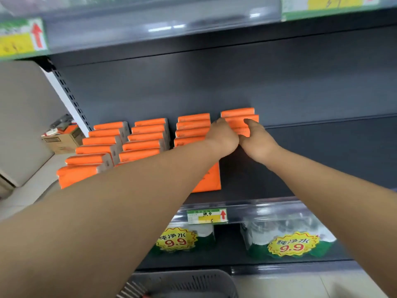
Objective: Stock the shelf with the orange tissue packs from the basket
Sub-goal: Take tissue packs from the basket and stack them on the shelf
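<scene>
Pressing an orange tissue pack (241, 130) upright at the front of the short fourth row, both hands meet on it. The left hand (222, 136) curls its fingers over the pack's left top corner. The right hand (258, 140) curls over the right corner with the thumb lying on top, and the knuckles of the two hands nearly touch. The backs of the hands hide how far the fingertips wrap behind the pack.

Just beyond the fingers stand two more packs (237, 111) of the same row, close to the back wall. Gripping both corners probably keeps the soft pack square while it is pushed back against them.

Left of the left fingers, three fuller rows (146, 136) run out toward the shelf edge, so this fourth row looks like the one being filled. Right of the right fingers the dark shelf (322, 158) stretches on.

Far below the fingers, the rim of the grey basket (193, 282) shows. I cannot tell whether any packs lie in it.
</scene>
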Available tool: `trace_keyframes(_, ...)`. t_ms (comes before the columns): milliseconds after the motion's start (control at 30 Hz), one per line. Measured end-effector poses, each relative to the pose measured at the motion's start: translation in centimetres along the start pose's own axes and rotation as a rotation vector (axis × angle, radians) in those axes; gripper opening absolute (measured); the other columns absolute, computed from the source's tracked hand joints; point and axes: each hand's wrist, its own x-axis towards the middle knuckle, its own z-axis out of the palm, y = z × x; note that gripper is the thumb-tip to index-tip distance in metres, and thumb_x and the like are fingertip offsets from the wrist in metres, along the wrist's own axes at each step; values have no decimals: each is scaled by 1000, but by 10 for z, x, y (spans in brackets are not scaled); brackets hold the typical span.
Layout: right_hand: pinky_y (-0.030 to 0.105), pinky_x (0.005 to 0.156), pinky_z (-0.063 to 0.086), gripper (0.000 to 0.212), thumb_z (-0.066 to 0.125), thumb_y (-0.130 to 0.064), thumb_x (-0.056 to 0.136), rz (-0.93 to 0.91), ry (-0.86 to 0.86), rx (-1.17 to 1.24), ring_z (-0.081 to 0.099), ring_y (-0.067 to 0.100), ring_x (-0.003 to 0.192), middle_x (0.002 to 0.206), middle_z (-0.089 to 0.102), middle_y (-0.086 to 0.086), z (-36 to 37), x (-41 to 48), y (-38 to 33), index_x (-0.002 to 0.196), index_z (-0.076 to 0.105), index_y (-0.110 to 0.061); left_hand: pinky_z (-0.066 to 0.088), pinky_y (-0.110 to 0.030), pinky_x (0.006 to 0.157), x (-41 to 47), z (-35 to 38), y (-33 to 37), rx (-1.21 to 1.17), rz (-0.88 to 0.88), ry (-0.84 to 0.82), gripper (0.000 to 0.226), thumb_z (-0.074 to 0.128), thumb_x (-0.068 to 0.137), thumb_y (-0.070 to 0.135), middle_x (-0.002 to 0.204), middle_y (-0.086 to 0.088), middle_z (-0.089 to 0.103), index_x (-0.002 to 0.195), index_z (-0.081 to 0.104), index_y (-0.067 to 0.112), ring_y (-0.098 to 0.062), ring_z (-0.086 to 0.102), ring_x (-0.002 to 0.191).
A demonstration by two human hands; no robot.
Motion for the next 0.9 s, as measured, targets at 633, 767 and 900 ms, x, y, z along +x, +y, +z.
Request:
trace_keyframes(633,41,116,17,65,47,-28,93,-255,-116,-446,13,26,145,159,9,10,61,-168,-97,150,19,-14,25,-43,114,-172,-96,-98,517,223,55,51,44,95,18,148,-13,38,144,36,6,-29,31,139)
trace_keyframes(767,45,118,8,66,43,-37,95,-250,-144,-535,1,22,147,160,1,6,82,-198,-98,151,13,-18,17,-45,118,-202,-108,-121,637,199,68,56,44,96,26,156,-12,26,147,30,10,-28,19,145)
trace_keyframes(900,46,118,4,68,41,-41,95,-245,-201,-562,-2,22,147,160,-2,5,101,-232,-98,152,10,-21,15,-46,118,-239,-115,-148,688,188,93,54,42,97,29,156,-10,25,147,31,11,-26,17,145)
